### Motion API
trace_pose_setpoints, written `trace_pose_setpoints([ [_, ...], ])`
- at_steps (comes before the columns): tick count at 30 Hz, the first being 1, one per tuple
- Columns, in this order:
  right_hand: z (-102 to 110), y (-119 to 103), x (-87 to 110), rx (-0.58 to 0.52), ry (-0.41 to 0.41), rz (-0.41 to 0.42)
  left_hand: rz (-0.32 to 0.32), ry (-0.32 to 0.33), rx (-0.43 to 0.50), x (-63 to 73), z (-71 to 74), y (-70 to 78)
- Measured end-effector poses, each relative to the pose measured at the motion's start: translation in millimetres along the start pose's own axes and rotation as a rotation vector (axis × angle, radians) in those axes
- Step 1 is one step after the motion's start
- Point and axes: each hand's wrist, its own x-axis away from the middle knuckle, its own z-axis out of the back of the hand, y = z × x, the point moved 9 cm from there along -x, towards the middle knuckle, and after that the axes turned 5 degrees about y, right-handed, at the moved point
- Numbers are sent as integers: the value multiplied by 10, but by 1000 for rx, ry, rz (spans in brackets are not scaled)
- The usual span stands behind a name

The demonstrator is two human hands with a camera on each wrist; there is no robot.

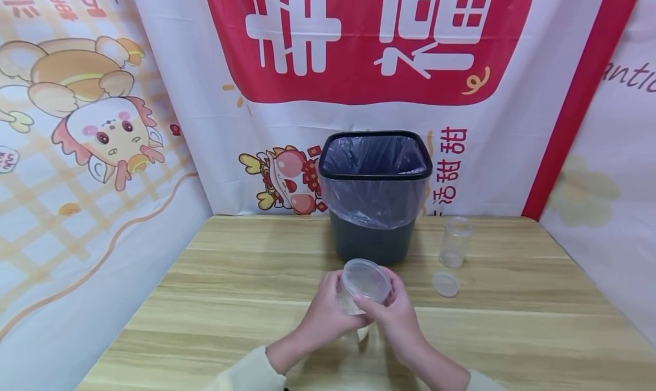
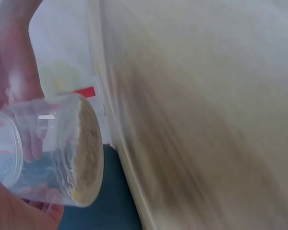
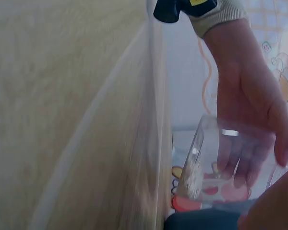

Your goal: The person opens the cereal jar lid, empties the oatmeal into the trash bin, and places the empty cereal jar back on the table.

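Note:
A clear plastic jar point(image 1: 347, 303) is held up over the table between both hands, its round top point(image 1: 366, 280) tilted toward the head camera. My left hand point(image 1: 325, 311) grips its left side, fingers curled round the wall. On the other side my right hand point(image 1: 400, 314) holds it, thumb lying near the rim. Pale, crumbly-looking matter point(image 2: 89, 153) covers the jar's bottom in the left wrist view. Through the clear wall of the jar point(image 3: 213, 163) in the right wrist view, the left fingers show. Whether the top is fully seated I cannot tell.
Behind the hands stands a dark bin point(image 1: 374, 240) lined with a translucent bag. Right of it are another clear jar point(image 1: 455, 243), upright, and a round clear lid point(image 1: 446, 284) lying flat. Printed cloths point(image 1: 169, 66) border the wooden table point(image 1: 246, 288).

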Motion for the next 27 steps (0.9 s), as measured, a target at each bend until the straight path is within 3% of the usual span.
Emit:
trace_pose_setpoints([
  [6, 10, -35, -70, -28, -165, 21, 3, -64, 84, 0, 25, 6],
  [16, -34, -59, -86, -109, -541, 94, -32, -210, 156, 17, -28, 9],
  [21, -31, -39, -84, -138, -597, 104, -33, -228, 152, 32, -46, -7],
  [27, -44, -82, -62, -206, -557, 138, -4, -194, 141, 22, -28, -20],
])
